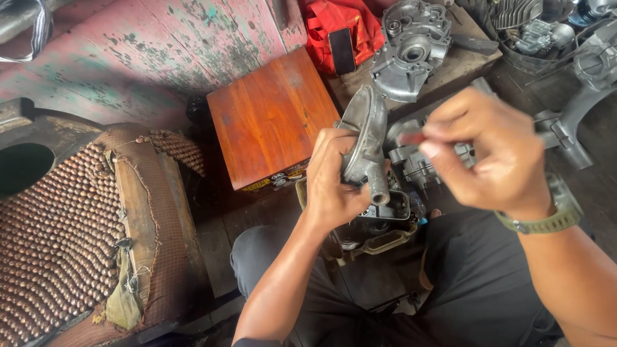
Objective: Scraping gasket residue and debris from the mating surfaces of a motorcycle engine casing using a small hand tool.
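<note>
- Two hands work over the lap of a seated person in dark trousers: the left hand (pixel 334 183) is clamped round a grey cast-metal engine cover (pixel 365 138), held upright on edge above the knees.
- The right hand (pixel 495 151), a green watch (pixel 551 215) on its wrist, hangs just beside the cover with fingertips pinched on a small reddish object (pixel 411 138), possibly a blade or tool; motion blur hides its kind.
- One more engine casing (pixel 411 48) lies flat on a low wooden worktop (pixel 469 64) beyond the hands, next to one red bag (pixel 324 29) with a dark phone-like slab on it.
- One polished wooden box (pixel 270 119) stands left of the cover, its near corner close to the left hand's knuckles.
- One seat with a beaded cover (pixel 61 225) fills the left side, well apart from both hands.
- Below the cover, at least one further engine part (pixel 385 222) sits between the knees, leaving little free room there.
- More grey metal parts (pixel 578 103) crowd the right edge; open floor boards (pixel 215 238) show only between box and seat.
</note>
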